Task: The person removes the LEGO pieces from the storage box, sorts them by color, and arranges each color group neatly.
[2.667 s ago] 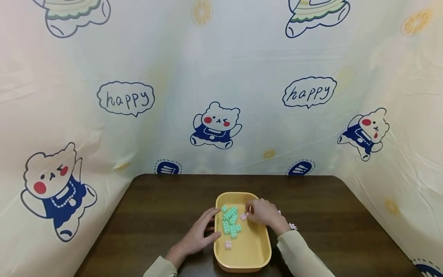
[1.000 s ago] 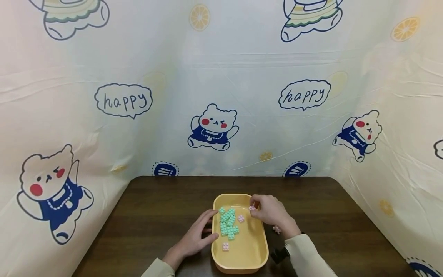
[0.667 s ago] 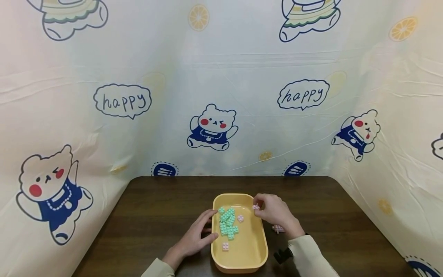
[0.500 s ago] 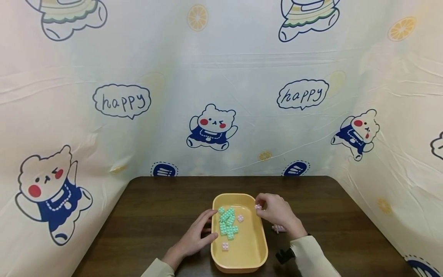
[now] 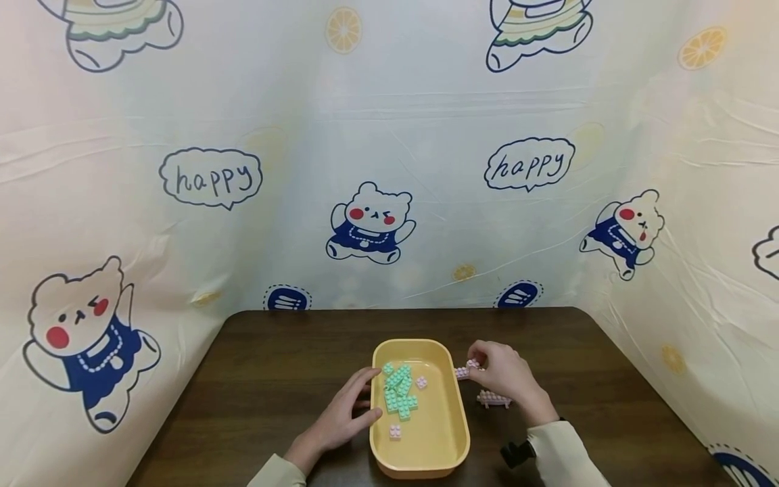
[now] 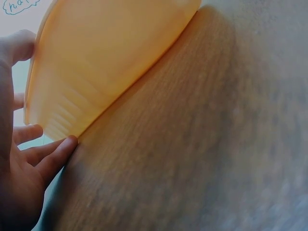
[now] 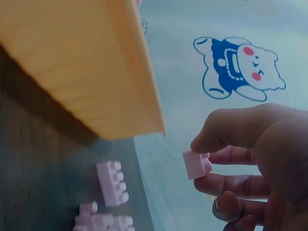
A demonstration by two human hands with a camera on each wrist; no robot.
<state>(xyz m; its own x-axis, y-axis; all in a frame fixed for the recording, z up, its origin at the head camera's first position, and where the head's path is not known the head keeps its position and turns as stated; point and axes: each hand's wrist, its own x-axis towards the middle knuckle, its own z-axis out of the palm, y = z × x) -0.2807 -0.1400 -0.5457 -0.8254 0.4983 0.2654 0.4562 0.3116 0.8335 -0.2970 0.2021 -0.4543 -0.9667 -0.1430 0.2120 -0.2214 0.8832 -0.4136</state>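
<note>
My right hand is just right of the yellow tray, above the table. Between thumb and fingers it pinches a small pink building block, studs facing the palm in the right wrist view. Below it on the table lies a longer pink block, close to the tray's right wall. Nearer me sits a cluster of joined pink blocks. My left hand touches the tray's left side with spread fingers; the left wrist view shows fingertips on the outer wall.
Inside the tray, several green blocks lie heaped toward the left. Two small pink blocks are in there too, one pink block near the middle and another pink block near the front. A dark wooden table surrounds it, with printed curtains behind.
My right hand has taken a small pink block from the tray's right part and carried it right, past the rim. The pink pieces on the table now show. My left hand stays put.
</note>
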